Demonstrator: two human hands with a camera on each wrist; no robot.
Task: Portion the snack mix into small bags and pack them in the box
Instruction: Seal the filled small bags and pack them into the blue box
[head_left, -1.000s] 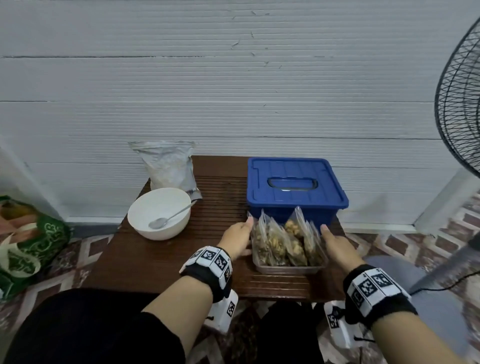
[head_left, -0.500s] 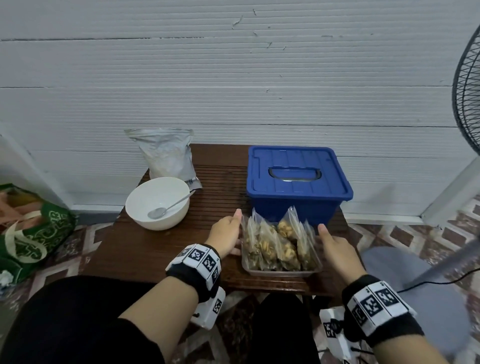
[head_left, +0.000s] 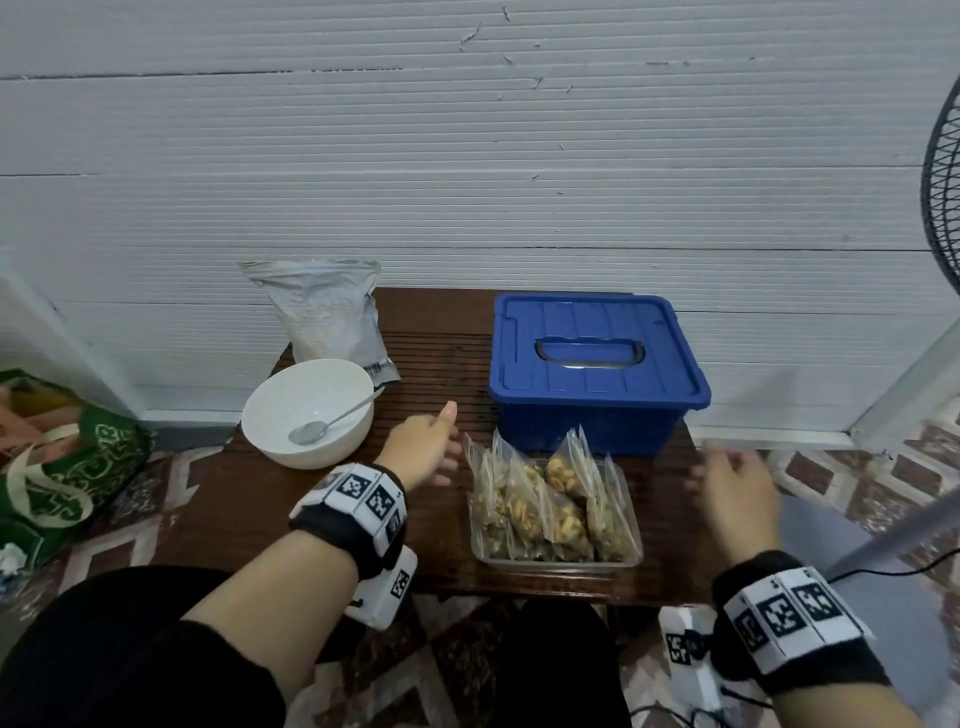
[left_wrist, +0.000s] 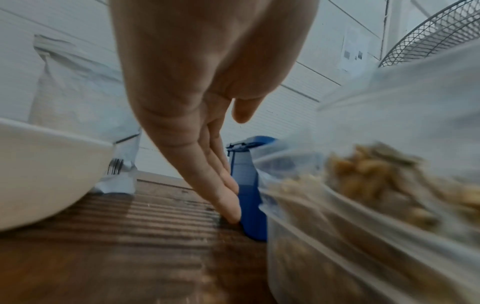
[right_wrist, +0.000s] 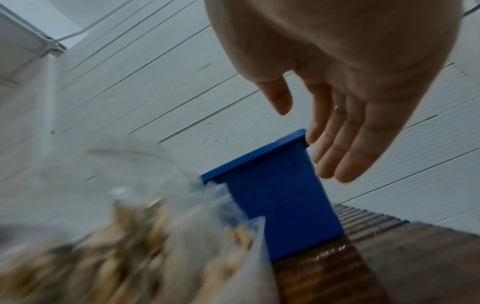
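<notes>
1. Head view.
   - Hands off the clear tub (head_left: 631, 540) now, after touching both of its sides a moment ago.
   - Left hand (head_left: 423, 449) pulled away to the left, over the middle of the table (head_left: 234, 519), between the white bowl (head_left: 306, 410) and the tub. Fingers straight, holding nothing.
   - Right hand (head_left: 735, 488) blurry, out past the table's right edge. Spread wide, holding nothing.
   - Small bags (head_left: 545, 499) of snack mix standing side by side in the tub, near the table's front edge.
   - Blue box (head_left: 597, 364) just behind the tub at the back right corner, lid shut.
   - Spoon (head_left: 332, 421) lying in the bowl, with no snack mix to see there.
   - Big gray bag (head_left: 327, 312) leaning at the back left corner.

2. Left wrist view.
   - Fingers (left_wrist: 223, 193) straight and close together, pointing down at the table.
   - Touching the wood or not: hard to tell.
   - Bowl on one side, tub of bags on the other, blue box straight ahead.

3. Right wrist view.
   - Palm wide, fingers (right_wrist: 337, 156) loose and empty, up in the air.
   - Blue box ahead, blurry bags low in the corner.

4. Meaning for the task.
   - Filling of bags most likely finished.
   - Letting go of the tub probably the start of a reach for the blue lid.
   - Lid to come off first, before any packing inside.
</notes>
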